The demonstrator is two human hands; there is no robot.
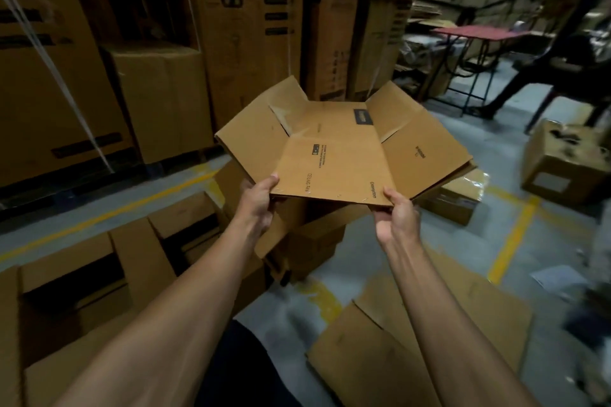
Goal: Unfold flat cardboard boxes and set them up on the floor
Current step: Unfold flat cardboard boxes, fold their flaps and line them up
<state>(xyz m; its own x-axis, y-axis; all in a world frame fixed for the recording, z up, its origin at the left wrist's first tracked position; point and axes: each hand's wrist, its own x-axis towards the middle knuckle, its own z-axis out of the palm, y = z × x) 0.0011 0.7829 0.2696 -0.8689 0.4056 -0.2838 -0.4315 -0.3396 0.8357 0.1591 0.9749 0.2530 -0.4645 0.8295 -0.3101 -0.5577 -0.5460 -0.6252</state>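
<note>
Both arms reach forward at chest height, holding one cardboard box (pixel 340 149) in the air above the floor. The box is partly opened — its near flap, printed "CEILING FAN", lies toward the person, and the side flaps splay out toward 10 and 2 o'clock.

Left hand (pixel 256 201) grips the near flap's left corner: thumb on top of the card, fingers curled underneath. Right hand (pixel 395 211) grips the right corner the same way, thumb over the edge, fingers wrapped below and mostly hidden.

Below the held box, at 6 o'clock from it, more brown cartons (pixel 314 238) sit on the grey concrete floor (pixel 446 235), which carries yellow painted lines. At 8 o'clock, opened boxes (pixel 99 261) stand with dark open tops. At 5 o'clock, flat cardboard sheets (pixel 413 350) lie on the floor — still folded. A taped carton (pixel 456 198) sits just right of the held box, partly behind its right flap.

At 9 to 12 o'clock, tall stacked cartons (pixel 158 43) form a wall, with white strapping (pixel 56 76) running diagonally across them. At 3 o'clock a scuffed box (pixel 562 162) stands on the floor. At 1 o'clock, a red-topped table (pixel 479 33) on dark metal legs, and beside it a person in dark clothes (pixel 545 76), blurred.
</note>
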